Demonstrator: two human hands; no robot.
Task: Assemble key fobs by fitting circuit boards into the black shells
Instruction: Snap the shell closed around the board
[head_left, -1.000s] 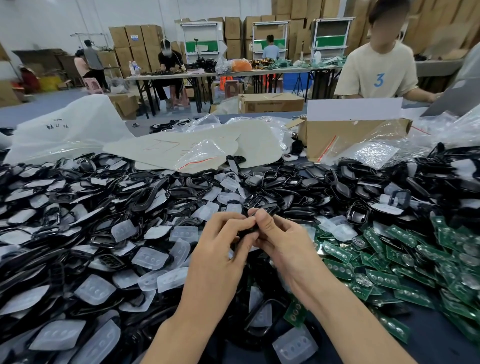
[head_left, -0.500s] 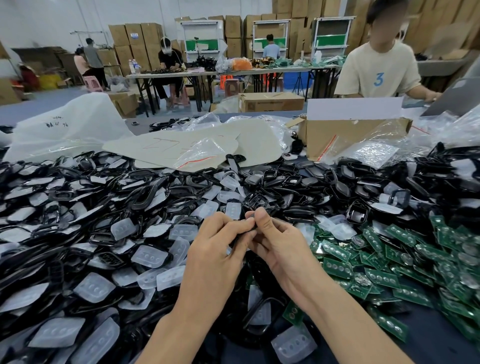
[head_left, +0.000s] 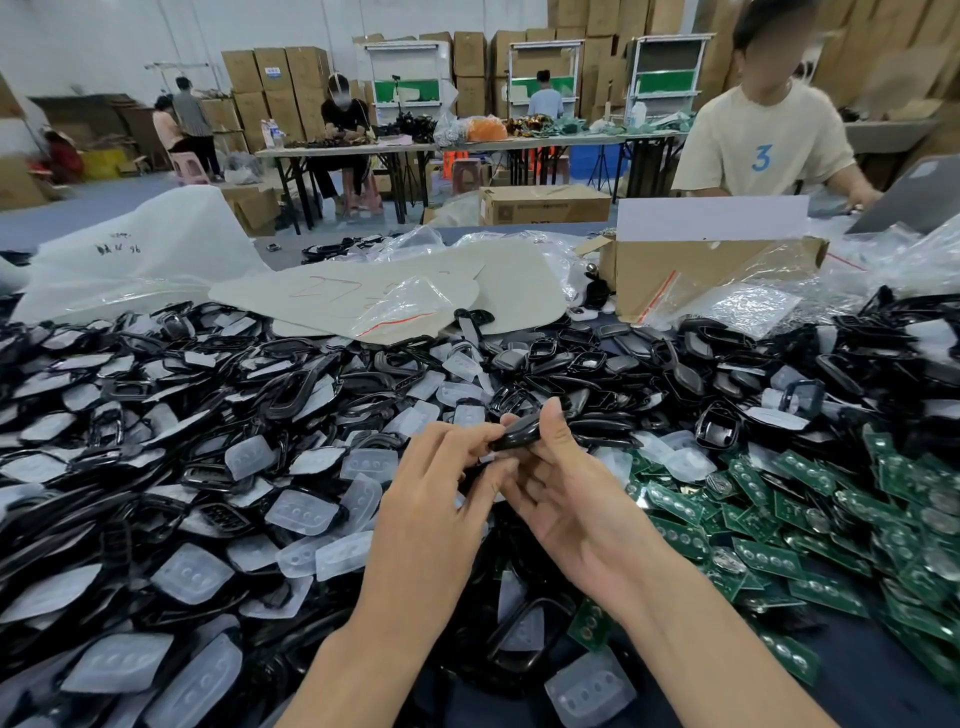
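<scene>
Black glossy plastic key-fob shell (head_left: 514, 435) sat mid-frame, pinched at both ends by left hand (head_left: 436, 499) and right hand (head_left: 571, 499); weak fingertip grip could drop it into loose black shells (head_left: 291, 395) at 9 o'clock.

- One black shell (head_left: 514, 435), glossy and rounded, is held above the heap, seen edge-on and tilted slightly upward to the right. It is pinched between the fingertips of the left hand (head_left: 441, 499) and the thumb of the right hand (head_left: 566, 499). Its contents cannot be determined.
- Loose black shells (head_left: 291, 384) are heaped across the tabletop (head_left: 857, 670) from the left edge to the far right, lying at all angles, many as open frames.
- Green circuit boards (head_left: 779, 519) bearing round silver contacts are piled, overlapping, on the right side, just beside the heap.
- A single board (head_left: 587, 626) lies apart from that pile, beside an open shell frame (head_left: 519, 649).
</scene>
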